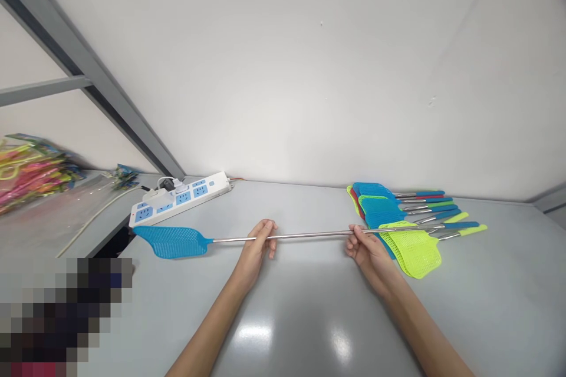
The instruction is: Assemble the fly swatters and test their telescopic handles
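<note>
A fly swatter (177,241) with a blue mesh head at the left and a long thin metal rod lies across both hands, its rod pulled out long and nearly level. My left hand (259,244) is closed round the rod, not far from the head. Farther right along the same rod, my right hand (365,247) pinches it between thumb and fingers. The rod's right end, with a blue grip (462,225), reaches over a pile of fly swatters (418,253) in yellow-green, blue and red, their rods short.
A white power strip (212,187) with plugs in it sits at the back left of the grey table (300,300). Plastic bags of colourful items (35,174) lie farther left, beside a metal frame (84,65). A pale wall rises behind.
</note>
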{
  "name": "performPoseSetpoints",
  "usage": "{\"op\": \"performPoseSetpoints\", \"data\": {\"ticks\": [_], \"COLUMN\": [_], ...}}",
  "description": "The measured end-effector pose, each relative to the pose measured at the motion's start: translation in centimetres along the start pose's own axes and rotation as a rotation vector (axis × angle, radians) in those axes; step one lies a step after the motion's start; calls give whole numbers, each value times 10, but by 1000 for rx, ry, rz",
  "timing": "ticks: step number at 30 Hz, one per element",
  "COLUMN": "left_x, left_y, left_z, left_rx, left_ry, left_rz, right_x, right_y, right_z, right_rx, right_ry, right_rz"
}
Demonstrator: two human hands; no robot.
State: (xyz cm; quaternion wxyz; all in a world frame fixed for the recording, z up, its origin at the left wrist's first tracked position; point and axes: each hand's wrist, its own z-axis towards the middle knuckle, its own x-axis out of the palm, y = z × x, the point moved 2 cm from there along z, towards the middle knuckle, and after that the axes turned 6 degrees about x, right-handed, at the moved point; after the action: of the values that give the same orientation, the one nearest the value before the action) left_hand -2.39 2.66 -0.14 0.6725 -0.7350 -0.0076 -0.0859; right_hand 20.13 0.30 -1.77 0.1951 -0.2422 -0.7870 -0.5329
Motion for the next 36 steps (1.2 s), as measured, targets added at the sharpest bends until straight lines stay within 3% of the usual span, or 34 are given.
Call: {"op": "performPoseSetpoints", "data": {"ticks": [3,8,12,16,25,30,36], "left_x": [1,6,21,39,42,41,40], "left_y": [-1,4,15,20,24,25,27], "left_z": [-1,0,-6,-18,-12,-10,-10], "left_rx": [20,5,-55,5,-62,-58,-61], "left_ry": [41,210,369,464,445,435,425], "left_rz": [10,17,138,235,62,-113,-154], "right_x": [1,6,18,35,32,29,23], "right_y": [-1,1,-5,-21,-38,-40,-40], "right_z": [-2,-7,-13,-19,-10,-4,-4], "right_rx": [-2,22,57,123,166,163,131], "right_ry": [14,111,218,379,447,424,396], "right_rz": [42,18,-103,-238,-134,-100,-69]}}
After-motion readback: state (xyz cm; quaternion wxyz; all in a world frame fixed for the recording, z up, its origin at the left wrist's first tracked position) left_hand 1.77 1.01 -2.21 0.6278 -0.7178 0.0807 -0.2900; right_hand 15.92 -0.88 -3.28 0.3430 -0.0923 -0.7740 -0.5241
